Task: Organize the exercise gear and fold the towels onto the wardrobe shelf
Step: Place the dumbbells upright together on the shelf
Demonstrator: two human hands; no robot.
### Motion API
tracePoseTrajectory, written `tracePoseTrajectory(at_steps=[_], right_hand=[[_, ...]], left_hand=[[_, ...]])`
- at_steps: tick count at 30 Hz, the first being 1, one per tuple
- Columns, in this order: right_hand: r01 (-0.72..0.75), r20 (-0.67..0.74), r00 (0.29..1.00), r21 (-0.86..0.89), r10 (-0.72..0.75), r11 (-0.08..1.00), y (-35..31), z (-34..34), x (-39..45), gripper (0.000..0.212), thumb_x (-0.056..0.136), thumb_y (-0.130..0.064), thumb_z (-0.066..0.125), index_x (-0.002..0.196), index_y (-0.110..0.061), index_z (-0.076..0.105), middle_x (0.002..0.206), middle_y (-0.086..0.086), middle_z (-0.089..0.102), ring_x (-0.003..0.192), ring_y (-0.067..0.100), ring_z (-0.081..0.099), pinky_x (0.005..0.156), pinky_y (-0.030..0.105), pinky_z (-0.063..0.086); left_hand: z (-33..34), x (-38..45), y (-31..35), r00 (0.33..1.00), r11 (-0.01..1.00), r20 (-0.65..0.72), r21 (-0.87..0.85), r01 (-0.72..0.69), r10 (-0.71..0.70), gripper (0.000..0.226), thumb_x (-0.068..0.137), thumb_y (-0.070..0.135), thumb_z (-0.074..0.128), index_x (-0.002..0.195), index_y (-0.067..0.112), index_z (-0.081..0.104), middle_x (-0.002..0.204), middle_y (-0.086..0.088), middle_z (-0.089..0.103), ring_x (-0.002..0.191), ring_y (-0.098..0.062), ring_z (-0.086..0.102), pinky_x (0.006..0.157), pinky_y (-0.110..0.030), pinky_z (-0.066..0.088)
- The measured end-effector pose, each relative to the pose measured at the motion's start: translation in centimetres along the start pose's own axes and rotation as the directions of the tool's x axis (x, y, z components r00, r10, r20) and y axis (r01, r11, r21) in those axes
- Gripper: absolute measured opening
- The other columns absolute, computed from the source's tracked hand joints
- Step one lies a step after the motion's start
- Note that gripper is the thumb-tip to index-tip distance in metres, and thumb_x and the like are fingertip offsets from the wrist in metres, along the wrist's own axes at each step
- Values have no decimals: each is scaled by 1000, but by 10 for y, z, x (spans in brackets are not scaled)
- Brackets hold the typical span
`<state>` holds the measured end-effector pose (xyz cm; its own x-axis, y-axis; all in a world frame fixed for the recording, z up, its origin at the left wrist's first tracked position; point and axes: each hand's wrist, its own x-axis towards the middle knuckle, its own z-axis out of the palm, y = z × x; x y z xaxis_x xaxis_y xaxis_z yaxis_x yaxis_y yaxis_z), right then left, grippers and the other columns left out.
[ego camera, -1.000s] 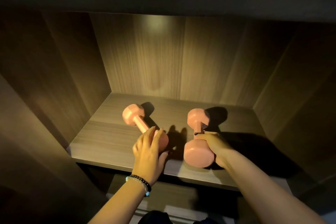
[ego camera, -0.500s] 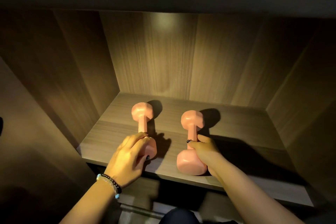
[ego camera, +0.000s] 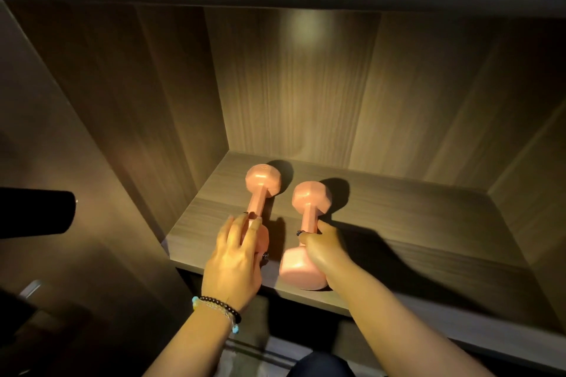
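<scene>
Setting: dim wood-grain wardrobe bay, lit from above, fills the frame.
Shelf [ego camera: 413,223]: wood board across centre and right, front edge running to lower right.
Left dumbbell [ego camera: 260,190]: pink, lying on shelf left of centre, far head toward back wall, near head under the hand.
Right dumbbell [ego camera: 309,208]: pink, lying on shelf just beside the other, roughly parallel, near head at the front edge.
Left hand [ego camera: 235,260]: fingers nearly straight, laid over near end of left dumbbell, touching it; no clear grasp.
Right hand [ego camera: 324,246]: fingers curled round the right dumbbell's bar.
Bracelets [ego camera: 214,306]: dark and pale beads on left wrist.
Dark object [ego camera: 36,211]: at left edge, cannot tell what.
</scene>
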<state>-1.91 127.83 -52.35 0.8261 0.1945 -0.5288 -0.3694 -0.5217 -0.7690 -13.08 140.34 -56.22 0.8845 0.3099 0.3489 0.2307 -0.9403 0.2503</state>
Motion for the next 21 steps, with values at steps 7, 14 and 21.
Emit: tracePoseTrajectory(at_steps=[7,14,21], right_hand=[[19,8,1000,-59,-19,998,-9,17,5,43,94,-24,57,135,-17,48,122,10,59,112,30,57,90,38,44],[85,-14,996,-89,-87,992,-7,19,7,36,93,-23,55,129,-16,51,117,9,61,105,30,59,81,34,45],[94,-28,995,-87,-97,992,-7,21,12,34,91,-24,57,125,-18,54,117,7,61,106,29,59,83,36,47]], left_hand=[[-6,33,-41,999,985,7,167,30,-32,77,59,-3,79,131,2,52,134,-17,52,125,-42,48,93,-47,51],[-3,73,-64,991,942,-2,311,126,-131,76,59,-3,82,130,-2,55,133,-21,55,121,-42,50,99,-50,45],[-3,98,-79,980,919,61,362,156,-190,86,55,-5,79,135,-4,49,135,-22,51,113,-45,48,91,-46,50]])
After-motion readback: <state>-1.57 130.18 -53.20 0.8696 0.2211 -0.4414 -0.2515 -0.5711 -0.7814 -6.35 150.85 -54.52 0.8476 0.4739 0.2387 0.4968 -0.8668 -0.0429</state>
